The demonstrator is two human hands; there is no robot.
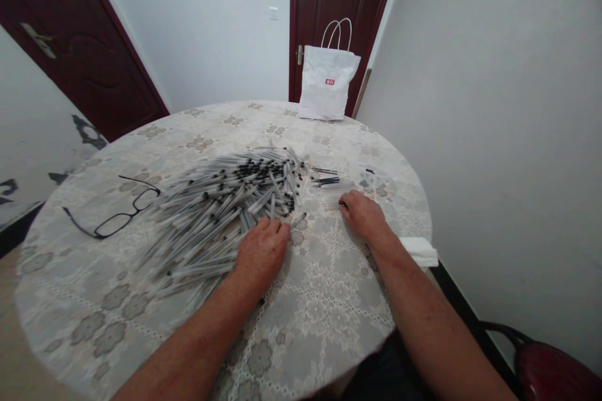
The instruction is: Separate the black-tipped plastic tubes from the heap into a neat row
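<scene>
A big heap of grey pen barrels with black tips (226, 200) covers the middle of a round table (141, 301) with a floral cloth. My left hand (261, 249) rests at the heap's near right edge, fingers curled down around one barrel (297, 220). My right hand (363, 213) lies further right, fingers bent down onto a small batch of clear tubes (336, 195). A few thin black refills (325, 180) lie just beyond it.
Black glasses (115, 210) lie on the table's left side. A white paper bag (328, 78) stands at the far edge before a dark door. A folded white tissue (420, 250) sits at the right rim. A red chair (550, 369) is at lower right.
</scene>
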